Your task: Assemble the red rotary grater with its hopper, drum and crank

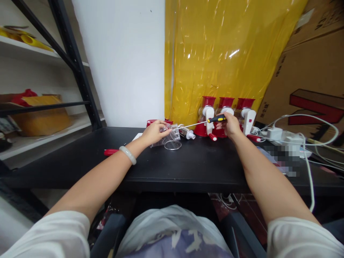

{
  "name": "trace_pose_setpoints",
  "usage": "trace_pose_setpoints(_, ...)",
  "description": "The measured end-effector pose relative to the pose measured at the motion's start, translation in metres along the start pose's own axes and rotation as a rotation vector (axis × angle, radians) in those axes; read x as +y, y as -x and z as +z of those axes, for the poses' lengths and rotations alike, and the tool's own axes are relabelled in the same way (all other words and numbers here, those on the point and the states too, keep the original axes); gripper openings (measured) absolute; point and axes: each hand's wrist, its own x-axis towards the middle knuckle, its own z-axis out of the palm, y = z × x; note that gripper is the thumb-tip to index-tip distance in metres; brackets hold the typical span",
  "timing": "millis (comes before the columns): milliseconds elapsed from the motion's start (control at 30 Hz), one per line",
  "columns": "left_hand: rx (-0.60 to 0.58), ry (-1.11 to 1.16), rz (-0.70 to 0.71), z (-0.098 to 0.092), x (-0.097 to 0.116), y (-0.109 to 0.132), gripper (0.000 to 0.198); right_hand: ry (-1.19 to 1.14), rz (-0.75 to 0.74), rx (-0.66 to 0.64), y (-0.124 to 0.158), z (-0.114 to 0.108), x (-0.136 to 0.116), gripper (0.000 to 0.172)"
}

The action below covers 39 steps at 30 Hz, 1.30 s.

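Observation:
My right hand is closed round the handle of a yellow-and-black screwdriver. Its long thin shaft points left, and the tip reaches a clear plastic part beside my left hand. The fingers of my left hand are closed on that clear part, which has a round rim standing just above or on the black table. Right of it lies a metal grater drum with a white end. A red piece is partly hidden behind my left hand.
Several red-and-white rotary graters stand along the back by the yellow sheet. A red handle lies on the left. White cables and plugs crowd the right side, near a large cardboard box. Metal shelving rises at left.

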Motion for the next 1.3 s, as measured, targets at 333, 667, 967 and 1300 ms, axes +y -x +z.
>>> trace_pose_setpoints(333, -0.010, -0.015, 0.000, -0.0007, 0.0007, -0.0003, 0.036, -0.055, 0.059, -0.052, 0.0023, 0.0012, -0.0028, 0.035)
trace_pose_setpoints(667, -0.008, -0.030, 0.018, 0.0011, -0.0012, -0.0008, 0.034, 0.058, -0.079, 0.064, -0.0019, 0.0021, 0.0018, 0.028)
trace_pose_setpoints(967, -0.017, -0.033, 0.013, -0.0019, 0.0027, -0.0003, 0.033, -0.066, -0.016, -0.048, 0.0016, -0.0003, -0.0031, 0.034)
trace_pose_setpoints(1300, -0.006, -0.031, 0.022, -0.0005, 0.0015, -0.0003, 0.035, 0.015, -0.044, 0.055, -0.0013, 0.0025, 0.0012, 0.032)
